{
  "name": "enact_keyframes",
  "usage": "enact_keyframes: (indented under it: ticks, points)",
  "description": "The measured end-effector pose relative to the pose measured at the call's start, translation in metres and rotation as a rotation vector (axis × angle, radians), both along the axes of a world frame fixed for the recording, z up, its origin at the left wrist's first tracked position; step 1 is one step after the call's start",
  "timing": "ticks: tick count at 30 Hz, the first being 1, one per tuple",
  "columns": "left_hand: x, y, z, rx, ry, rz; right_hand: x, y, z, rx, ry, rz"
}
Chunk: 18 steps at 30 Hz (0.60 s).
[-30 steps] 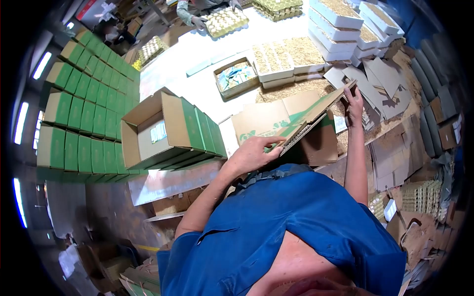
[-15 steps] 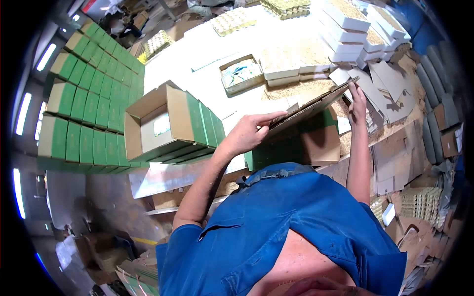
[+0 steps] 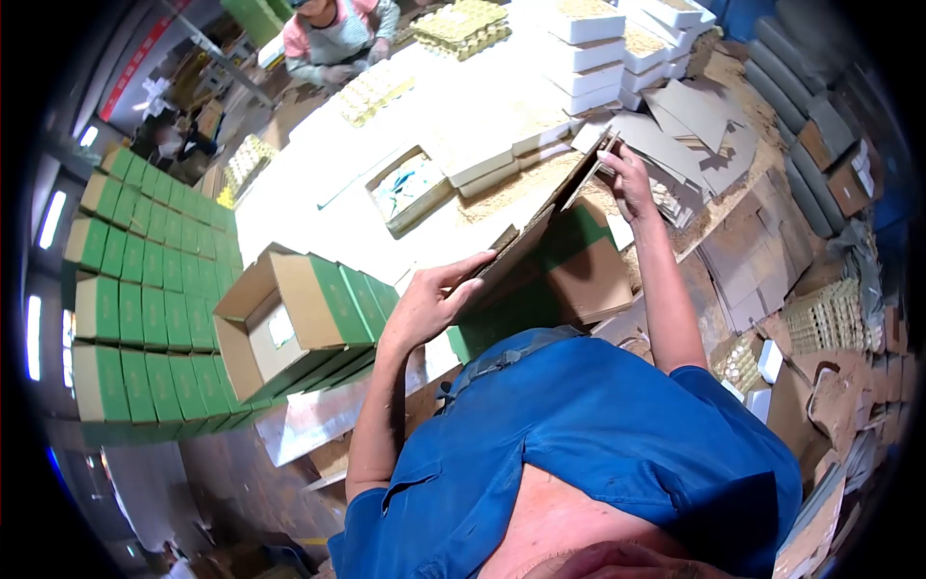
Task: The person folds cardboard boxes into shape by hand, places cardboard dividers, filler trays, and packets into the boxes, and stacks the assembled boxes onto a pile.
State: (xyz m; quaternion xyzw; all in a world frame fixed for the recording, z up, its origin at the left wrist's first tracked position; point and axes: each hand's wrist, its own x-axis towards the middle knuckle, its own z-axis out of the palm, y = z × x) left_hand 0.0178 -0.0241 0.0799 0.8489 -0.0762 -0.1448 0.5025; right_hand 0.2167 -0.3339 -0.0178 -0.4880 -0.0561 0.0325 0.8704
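Note:
A flattened cardboard piece (image 3: 526, 241) is held up on edge between both my hands, slanting from lower left to upper right. My left hand (image 3: 434, 294) pinches its near left end between thumb and fingers. At the far right end, my right hand (image 3: 629, 180) grips the edge with bent fingers. Under the raised piece lies more green and brown cardboard (image 3: 590, 275). Left of it stand open boxes with green sides (image 3: 318, 301), the front one tilted toward me with something pale inside.
Stacked green cartons (image 3: 159, 386) fill the left. A tray with blue-and-white packets (image 3: 410, 190), white foam boxes (image 3: 588, 58) and egg trays (image 3: 463, 27) stand on the table. Loose cardboard sheets (image 3: 694, 111) lie right. A person (image 3: 338, 43) works across the table.
The view has turned, so the scene has shifted left. The cardboard, which showed its printed face earlier, has tipped up on edge in my hands. The person opposite is more fully in view.

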Motion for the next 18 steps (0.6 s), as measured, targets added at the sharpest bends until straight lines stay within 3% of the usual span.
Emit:
enact_keyframes:
  ticks: [5, 9, 13, 15, 18]
  points:
    - [0.01, 0.005, -0.011, -0.039, 0.062, -0.018, 0.011, -0.009, -0.013, -0.224, 0.072, -0.112]
    - [0.015, 0.012, -0.021, -0.156, 0.05, -0.048, 0.004, 0.019, -0.005, -0.652, 0.053, -0.437]
    - [0.013, 0.016, -0.024, -0.227, 0.115, 0.004, -0.002, 0.027, 0.004, -0.614, 0.002, -0.481]
    - [0.01, 0.015, -0.024, -0.222, 0.126, 0.024, -0.01, 0.021, 0.009, -0.631, 0.062, -0.375]
    - [0.007, 0.013, -0.021, -0.05, -0.078, 0.131, -0.025, 0.032, 0.01, -0.837, -0.056, -0.44]
